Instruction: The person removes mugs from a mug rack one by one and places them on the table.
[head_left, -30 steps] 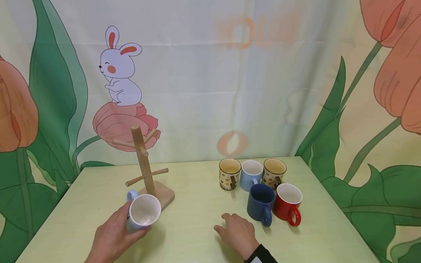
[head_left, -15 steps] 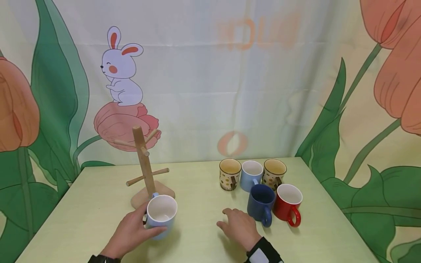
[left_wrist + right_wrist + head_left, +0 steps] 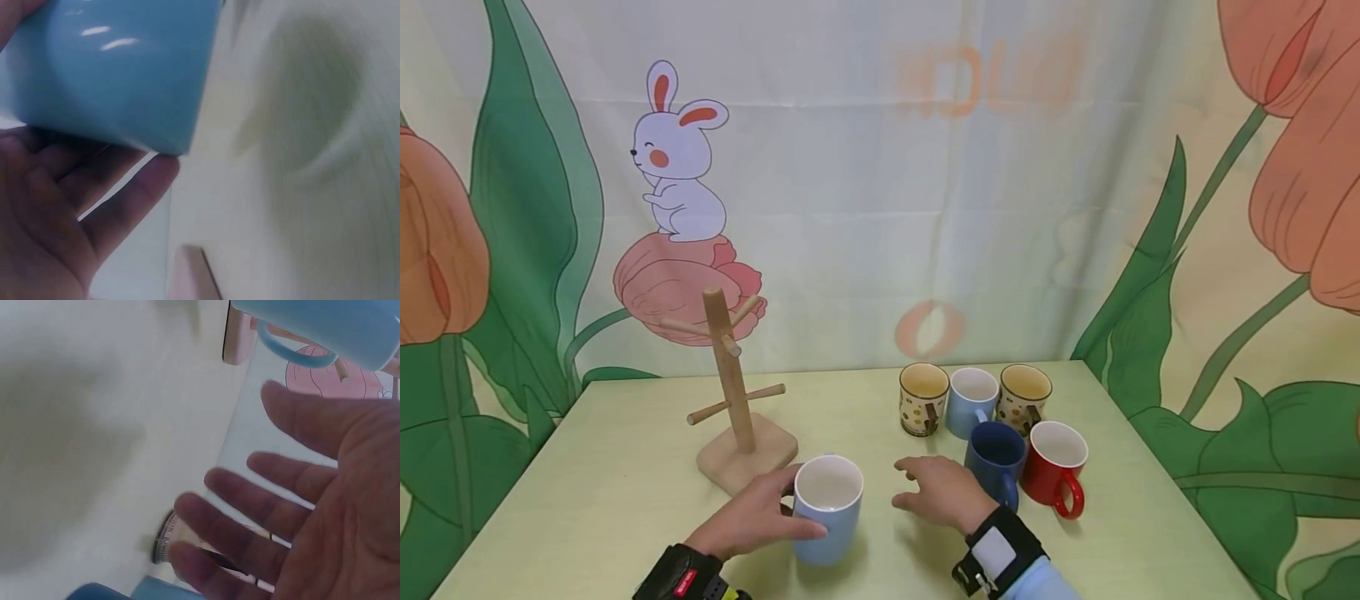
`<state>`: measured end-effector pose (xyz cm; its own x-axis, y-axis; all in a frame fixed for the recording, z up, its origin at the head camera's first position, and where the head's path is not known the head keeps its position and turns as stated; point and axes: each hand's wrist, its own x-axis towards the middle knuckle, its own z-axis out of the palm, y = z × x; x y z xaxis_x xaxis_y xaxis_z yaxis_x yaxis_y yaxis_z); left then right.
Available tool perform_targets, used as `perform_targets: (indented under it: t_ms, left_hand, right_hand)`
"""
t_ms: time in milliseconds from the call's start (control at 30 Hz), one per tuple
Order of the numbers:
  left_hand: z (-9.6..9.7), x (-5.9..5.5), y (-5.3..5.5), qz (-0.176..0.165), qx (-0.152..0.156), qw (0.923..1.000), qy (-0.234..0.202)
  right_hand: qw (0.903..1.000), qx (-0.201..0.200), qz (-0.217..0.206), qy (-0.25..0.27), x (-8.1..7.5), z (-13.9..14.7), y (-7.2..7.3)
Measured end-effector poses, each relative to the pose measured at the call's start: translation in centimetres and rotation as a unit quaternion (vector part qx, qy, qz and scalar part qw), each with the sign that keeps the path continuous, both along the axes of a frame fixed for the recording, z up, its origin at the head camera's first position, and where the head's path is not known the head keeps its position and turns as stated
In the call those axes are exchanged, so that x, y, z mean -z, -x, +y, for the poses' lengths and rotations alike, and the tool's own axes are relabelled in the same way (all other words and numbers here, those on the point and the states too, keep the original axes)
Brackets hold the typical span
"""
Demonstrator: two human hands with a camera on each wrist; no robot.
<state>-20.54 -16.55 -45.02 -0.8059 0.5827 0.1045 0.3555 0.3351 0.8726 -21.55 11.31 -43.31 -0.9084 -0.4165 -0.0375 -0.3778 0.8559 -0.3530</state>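
Note:
My left hand (image 3: 760, 514) grips a light blue mug (image 3: 829, 521) with a white inside, thumb on its near side and fingers round the back. The left wrist view shows the mug's glossy wall (image 3: 119, 75) raised over the table, its shadow off to the side. To the right, my right hand (image 3: 942, 493) hovers over the table with spread, relaxed fingers and holds nothing. In the right wrist view the held mug's handle (image 3: 294, 353) shows beyond the thumb. A wooden mug stand (image 3: 733, 375) with bare pegs rises behind my left hand.
Back right stand two patterned mugs (image 3: 923, 400) (image 3: 1026, 398) with a light blue mug (image 3: 972, 402) between them. In front are a dark blue mug (image 3: 992, 458) and a red mug (image 3: 1054, 462). A printed curtain (image 3: 820, 208) hangs behind the table (image 3: 602, 500).
My left hand has carried the light blue mug rightward from beside the stand toward my right hand, its handle turning away to the back. The right hand has moved slightly forward.

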Motion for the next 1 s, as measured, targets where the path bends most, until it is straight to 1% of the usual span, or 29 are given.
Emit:
perform_targets:
  t_ms: [100, 200, 333, 400, 500, 600, 700, 900, 1000]
  left_hand:
    - [0.7, -0.3, 0.1, -0.028, 0.029, 0.9991, 0.012]
    - [1.2, -0.4, 0.1, -0.058, 0.060, 0.9964, 0.013]
    - [1.7, -0.4, 0.1, -0.098, 0.109, 0.9891, -0.001]
    - [1.8, -0.3, 0.1, -0.111, 0.126, 0.9858, -0.001]
    - [1.9, -0.3, 0.0, -0.130, 0.144, 0.9810, 0.005]
    - [1.9, -0.3, 0.0, -0.147, 0.163, 0.9755, 0.010]
    - [1.9, -0.3, 0.1, -0.158, 0.179, 0.9711, 0.008]
    - [1.7, 0.0, 0.1, -0.171, 0.199, 0.9651, 0.000]
    - [1.6, 0.1, 0.3, -0.168, 0.196, 0.9660, -0.009]
  right_hand:
    - [0.9997, -0.020, -0.006, -0.014, -0.5, -0.3, 0.3]
    - [0.9987, -0.042, -0.009, -0.026, -1.0, -0.7, 0.5]
    - [0.9957, -0.086, -0.021, -0.026, -1.3, -1.3, 0.4]
    - [0.9935, -0.109, -0.028, -0.018, -1.3, -1.5, 0.3]
    - [0.9899, -0.139, -0.027, -0.009, -1.4, -1.7, 0.1]
    - [0.9850, -0.172, -0.011, -0.001, -1.4, -2.0, -0.2]
    - [0.9810, -0.194, -0.001, 0.008, -1.4, -2.3, -0.3]
    - [0.9772, -0.212, 0.014, 0.010, -1.1, -2.4, -0.1]
    - [0.9758, -0.217, 0.017, 0.017, -1.0, -2.1, 0.1]
